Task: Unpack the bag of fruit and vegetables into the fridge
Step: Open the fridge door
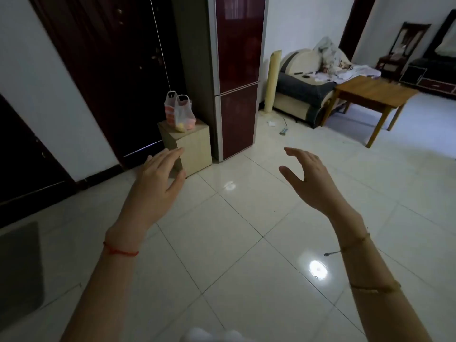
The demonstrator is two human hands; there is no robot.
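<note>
A translucent plastic bag with yellow and red produce inside stands upright on a small light-wood cabinet. Just to its right rises a tall dark-red fridge with both doors closed. My left hand is raised in front of me, fingers straight and spread, holding nothing, its fingertips overlapping the cabinet in the view but nearer to me. My right hand hovers over the tiled floor, fingers relaxed and empty.
Dark wooden doors line the left wall. A sofa with bedding and a wooden table stand at the right. A power strip with cable lies on the glossy tile floor near the fridge. A grey mat lies lower left.
</note>
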